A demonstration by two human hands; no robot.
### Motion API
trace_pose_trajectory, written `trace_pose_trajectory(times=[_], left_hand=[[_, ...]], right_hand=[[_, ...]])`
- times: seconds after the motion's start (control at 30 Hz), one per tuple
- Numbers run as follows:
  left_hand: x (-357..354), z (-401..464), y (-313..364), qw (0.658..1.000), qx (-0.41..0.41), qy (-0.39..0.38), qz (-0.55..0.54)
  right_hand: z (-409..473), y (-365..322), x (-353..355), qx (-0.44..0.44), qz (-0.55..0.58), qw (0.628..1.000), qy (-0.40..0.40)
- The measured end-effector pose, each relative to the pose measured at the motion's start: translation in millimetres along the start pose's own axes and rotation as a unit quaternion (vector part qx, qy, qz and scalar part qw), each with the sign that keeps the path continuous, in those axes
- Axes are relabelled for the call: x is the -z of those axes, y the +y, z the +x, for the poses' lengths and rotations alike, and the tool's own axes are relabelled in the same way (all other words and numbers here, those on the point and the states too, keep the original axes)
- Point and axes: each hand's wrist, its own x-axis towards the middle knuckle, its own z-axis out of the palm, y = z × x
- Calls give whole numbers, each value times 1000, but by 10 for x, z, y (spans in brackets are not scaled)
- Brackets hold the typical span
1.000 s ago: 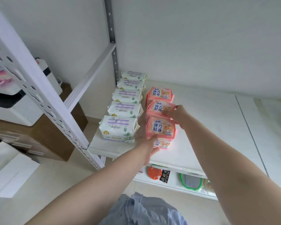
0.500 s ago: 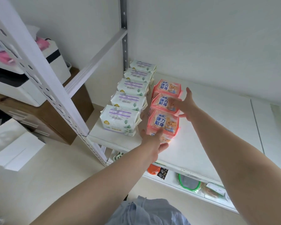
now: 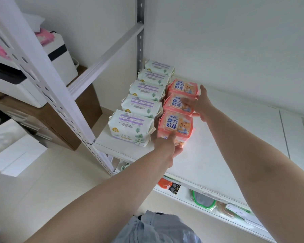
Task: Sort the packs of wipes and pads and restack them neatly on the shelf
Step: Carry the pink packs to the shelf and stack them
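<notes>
Two rows of packs are set on the white shelf (image 3: 209, 155), running from its front edge back toward the wall. The left hand (image 3: 167, 146) is laid against the front face of the nearest pink pack (image 3: 175, 124); its thumb rests on the pack's front top edge and its fingers lie beneath the pack's lower front edge, so this grip is released and flat, not closed round the pack. Just behind that grip stands the middle pink pack (image 3: 178, 104), and behind that the far pink pack (image 3: 182, 87), the three touching in a line. The right hand (image 3: 201, 104) is held straight-fingered against the right sides of the middle and far pink packs, its grip likewise released, with fingertips reaching the far pack. To the left of both grips, five white packs (image 3: 130, 128) with purple print stand in a parallel row just beside the pink one. Below the left grip, a lower shelf (image 3: 186, 192) carries small packaged goods.
</notes>
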Motion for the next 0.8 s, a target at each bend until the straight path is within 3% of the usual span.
trace_pose_trajectory(times=[0.23, 0.8], left_hand=[[-6, 77, 30, 998, 26, -6, 63], [42, 207, 100, 997, 9, -18, 72]], right_hand=[[42, 56, -46, -12, 8, 1000, 15], [51, 121, -121, -57, 73, 995, 21]])
